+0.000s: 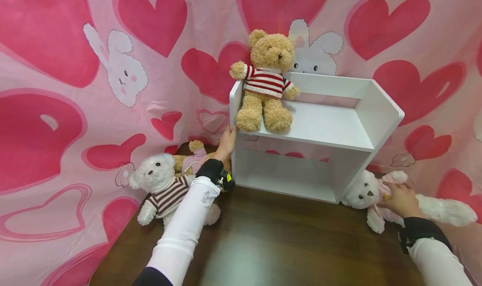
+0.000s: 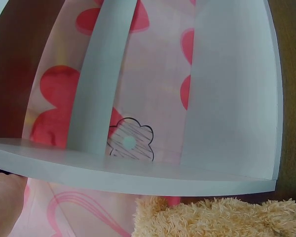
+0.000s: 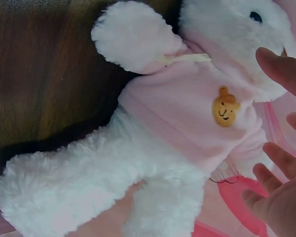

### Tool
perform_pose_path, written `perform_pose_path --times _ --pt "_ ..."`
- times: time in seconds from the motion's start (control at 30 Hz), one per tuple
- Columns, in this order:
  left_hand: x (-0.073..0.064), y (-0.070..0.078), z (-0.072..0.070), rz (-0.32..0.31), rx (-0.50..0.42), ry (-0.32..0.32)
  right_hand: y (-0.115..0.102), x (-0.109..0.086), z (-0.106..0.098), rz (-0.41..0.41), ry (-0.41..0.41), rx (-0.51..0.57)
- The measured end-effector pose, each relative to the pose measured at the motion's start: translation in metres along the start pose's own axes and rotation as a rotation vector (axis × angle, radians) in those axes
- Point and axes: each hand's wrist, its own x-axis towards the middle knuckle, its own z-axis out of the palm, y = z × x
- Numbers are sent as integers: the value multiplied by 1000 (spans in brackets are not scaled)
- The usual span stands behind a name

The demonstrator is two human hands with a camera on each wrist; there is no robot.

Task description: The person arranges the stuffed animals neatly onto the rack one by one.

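My left hand [image 1: 226, 144] touches the left side panel of a white two-tier shelf [image 1: 324, 118] near its front edge. Its fingers are partly hidden, so I cannot tell whether they curl round the panel. In the right wrist view, my right hand [image 3: 286, 192] has its fingers spread beside a white teddy bear [image 1: 363, 190] in a pink top [image 3: 182, 108]. That bear lies at the right of the shelf. A tan teddy bear [image 1: 269, 83] in a red-and-white striped sweater sits on the upper tier, at its left end.
Left of the shelf, a white bear [image 1: 154, 175] in a brown-striped top leans near a tan bear [image 1: 180, 164] in pink, partly hidden by my arm. Everything stands on a dark wooden table [image 1: 263, 236]. Behind hangs a pink heart-patterned cloth [image 1: 211, 22].
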Motion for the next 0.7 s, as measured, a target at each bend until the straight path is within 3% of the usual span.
perform_pose_path --times 0.07,0.3,0.33,0.57,0.7 --pt "-14 29 -3 -52 -2 -18 1 0 1 28 -19 11" --pt "-37 72 -8 -99 9 -43 4 2 7 61 -14 22" --pt "-37 73 -8 -102 3 -43 4 2 8 60 -6 23" --pt "-18 36 -3 -63 7 -29 6 4 14 90 2 20" --pt "-17 33 -2 -72 -6 -28 7 5 18 103 19 11"
